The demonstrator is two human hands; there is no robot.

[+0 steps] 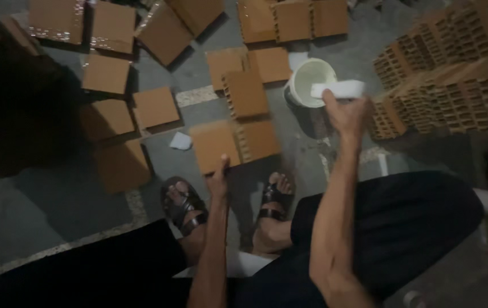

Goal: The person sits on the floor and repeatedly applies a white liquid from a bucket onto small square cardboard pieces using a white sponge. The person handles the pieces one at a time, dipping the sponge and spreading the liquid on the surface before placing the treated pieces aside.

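We see loose bricks scattered on the floor at left. Our left hand grips the near edge of an orange brick above our sandalled feet. Our right hand closes around a white block over the white bucket. Stacked bricks stand right.

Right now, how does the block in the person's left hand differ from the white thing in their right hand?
The tan block is broad, flat and squarish; the white piece is small, narrow and elongated. The left hand grips the block by its lower edge, low near the feet; the right hand holds the white piece raised beside a white bucket. Each is held in one hand.
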